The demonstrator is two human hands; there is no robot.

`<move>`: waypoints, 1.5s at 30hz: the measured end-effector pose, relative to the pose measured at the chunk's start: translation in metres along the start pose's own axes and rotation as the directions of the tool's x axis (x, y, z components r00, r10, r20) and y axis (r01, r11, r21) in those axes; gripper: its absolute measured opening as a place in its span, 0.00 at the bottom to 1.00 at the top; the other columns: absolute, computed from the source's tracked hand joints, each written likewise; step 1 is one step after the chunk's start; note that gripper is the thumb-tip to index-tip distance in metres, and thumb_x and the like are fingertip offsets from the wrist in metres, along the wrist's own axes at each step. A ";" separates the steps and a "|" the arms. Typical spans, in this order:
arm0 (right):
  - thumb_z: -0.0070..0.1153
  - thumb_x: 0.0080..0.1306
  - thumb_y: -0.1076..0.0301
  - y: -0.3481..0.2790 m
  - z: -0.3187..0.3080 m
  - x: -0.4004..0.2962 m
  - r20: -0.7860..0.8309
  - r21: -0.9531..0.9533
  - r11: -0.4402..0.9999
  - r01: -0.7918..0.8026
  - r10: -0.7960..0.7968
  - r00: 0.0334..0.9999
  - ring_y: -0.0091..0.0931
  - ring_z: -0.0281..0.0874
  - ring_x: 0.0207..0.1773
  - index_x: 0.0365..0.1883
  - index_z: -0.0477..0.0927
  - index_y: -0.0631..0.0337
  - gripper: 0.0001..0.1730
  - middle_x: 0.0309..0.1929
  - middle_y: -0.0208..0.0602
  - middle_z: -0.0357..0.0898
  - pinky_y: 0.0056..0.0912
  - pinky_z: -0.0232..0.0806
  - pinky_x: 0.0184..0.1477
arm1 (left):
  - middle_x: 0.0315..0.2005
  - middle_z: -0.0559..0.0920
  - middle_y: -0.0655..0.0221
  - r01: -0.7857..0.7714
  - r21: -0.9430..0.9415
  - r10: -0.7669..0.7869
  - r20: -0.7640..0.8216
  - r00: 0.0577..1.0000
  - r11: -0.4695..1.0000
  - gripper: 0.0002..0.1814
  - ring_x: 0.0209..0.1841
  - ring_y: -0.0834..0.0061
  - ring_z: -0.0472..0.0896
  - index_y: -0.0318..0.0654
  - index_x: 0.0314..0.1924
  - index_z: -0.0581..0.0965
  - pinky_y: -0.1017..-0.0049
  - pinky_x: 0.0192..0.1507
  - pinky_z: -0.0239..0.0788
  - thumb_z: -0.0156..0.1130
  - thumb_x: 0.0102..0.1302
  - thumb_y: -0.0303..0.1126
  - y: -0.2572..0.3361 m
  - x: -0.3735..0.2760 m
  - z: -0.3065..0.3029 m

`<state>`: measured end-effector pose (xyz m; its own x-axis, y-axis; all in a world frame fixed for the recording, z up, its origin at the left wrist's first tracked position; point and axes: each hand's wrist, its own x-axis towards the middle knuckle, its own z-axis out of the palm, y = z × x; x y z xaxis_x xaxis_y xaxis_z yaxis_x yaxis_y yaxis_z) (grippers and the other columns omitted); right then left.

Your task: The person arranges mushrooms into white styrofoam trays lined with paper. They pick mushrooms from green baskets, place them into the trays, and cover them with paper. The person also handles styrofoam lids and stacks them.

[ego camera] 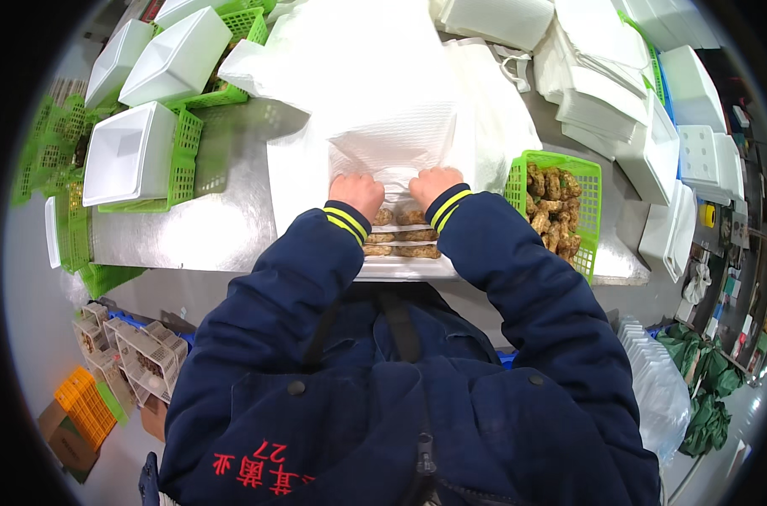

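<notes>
My left hand (360, 195), its fingers curled, grips a white textured paper sheet (393, 136) near its left side. On the sheet's right side my right hand (431, 185) has a similar hold. Just below the hands, brown knobbly mushrooms (417, 252) lie in rows, with white strips between the rows. The white rim (409, 276) of what looks like a shallow box shows at the table edge. My hands and sleeves cover part of the rows. Right of my right forearm stands a green plastic basket (587, 209) of similar mushrooms (553, 209).
White foam boxes (130, 155) rest on green baskets (184, 158) at the left of the metal table (238, 171). Stacked white sheets (602, 104) and more foam boxes (665, 228) are at the right. Crates (146, 360) stand on the floor at left, plastic bags (652, 386) at right.
</notes>
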<state>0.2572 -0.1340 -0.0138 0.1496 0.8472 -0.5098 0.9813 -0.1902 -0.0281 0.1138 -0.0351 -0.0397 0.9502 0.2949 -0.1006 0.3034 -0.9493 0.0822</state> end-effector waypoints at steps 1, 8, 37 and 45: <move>0.51 0.60 0.68 0.000 0.001 -0.004 -0.094 -0.020 1.000 0.014 -0.016 0.995 0.33 0.78 0.45 0.35 0.82 0.55 0.09 0.36 0.35 0.81 0.39 0.68 0.44 | 0.25 0.77 0.70 -0.035 0.025 0.036 -0.061 0.997 0.999 0.02 0.36 0.67 0.78 0.44 0.24 0.77 0.66 0.37 0.70 0.58 0.52 0.29 -0.001 -0.002 0.001; 0.45 0.62 0.64 -0.012 0.011 -0.038 -0.165 0.025 0.997 0.078 -0.072 0.984 0.34 0.81 0.38 0.32 0.79 0.54 0.10 0.31 0.36 0.83 0.43 0.64 0.40 | 0.23 0.78 0.68 -0.128 -0.069 0.132 0.057 0.990 0.989 0.02 0.30 0.64 0.78 0.44 0.30 0.73 0.67 0.39 0.68 0.54 0.55 0.30 -0.001 -0.028 -0.017; 0.55 0.51 0.72 0.011 0.004 -0.068 -0.879 0.196 0.890 0.411 -0.026 0.476 0.37 0.75 0.45 0.37 0.77 0.62 0.13 0.40 0.39 0.76 0.37 0.67 0.47 | 0.30 0.81 0.66 -0.164 -0.625 0.111 -0.123 0.986 0.763 0.13 0.34 0.59 0.76 0.39 0.40 0.79 0.66 0.40 0.68 0.64 0.52 0.26 0.026 0.018 -0.041; 0.59 0.55 0.70 0.158 0.085 -0.105 -0.606 0.550 0.747 -0.373 0.665 0.437 0.42 0.74 0.46 0.41 0.80 0.62 0.14 0.41 0.46 0.79 0.42 0.67 0.49 | 0.34 0.73 0.60 -0.229 -0.533 0.184 -0.137 0.973 0.814 0.12 0.39 0.57 0.73 0.38 0.42 0.75 0.65 0.43 0.69 0.55 0.56 0.22 0.039 0.013 0.002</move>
<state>0.3860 -0.2952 -0.0375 0.7907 0.5447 0.2794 0.6109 -0.7312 -0.3034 0.1379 -0.0688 -0.0401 0.9905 0.1271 0.0527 0.0675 -0.7827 0.6187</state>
